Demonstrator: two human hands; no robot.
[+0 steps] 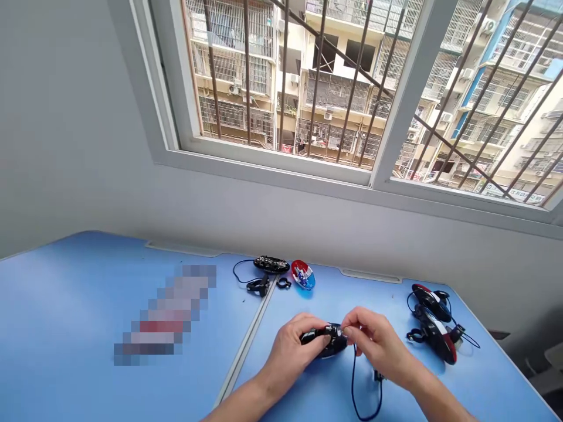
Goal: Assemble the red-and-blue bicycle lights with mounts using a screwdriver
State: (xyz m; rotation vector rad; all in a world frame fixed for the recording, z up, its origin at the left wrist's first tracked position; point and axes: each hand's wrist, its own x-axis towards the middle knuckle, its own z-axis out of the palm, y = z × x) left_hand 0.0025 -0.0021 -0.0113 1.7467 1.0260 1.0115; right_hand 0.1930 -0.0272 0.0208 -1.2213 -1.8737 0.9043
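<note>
My left hand [299, 343] is closed round a glossy black oval housing [328, 346], thumb on top, holding it just above the blue table. At the housing's right end, the fingers of my right hand [369, 337] are pinched together; what lies between them is too small to make out. A thin black cable [353, 387] hangs below the right fingers and loops on the table. A small black piece [379, 375] at the cable's other end sits beneath my right wrist.
Farther back lie another black oval housing [271, 265], a black clamp piece [259, 285], a black ring [284, 283] and a red-and-blue oval dish [303, 275] holding small parts. Red-and-black oval units [433, 328] with cables lie right. A pixelated patch [167, 316] covers something left.
</note>
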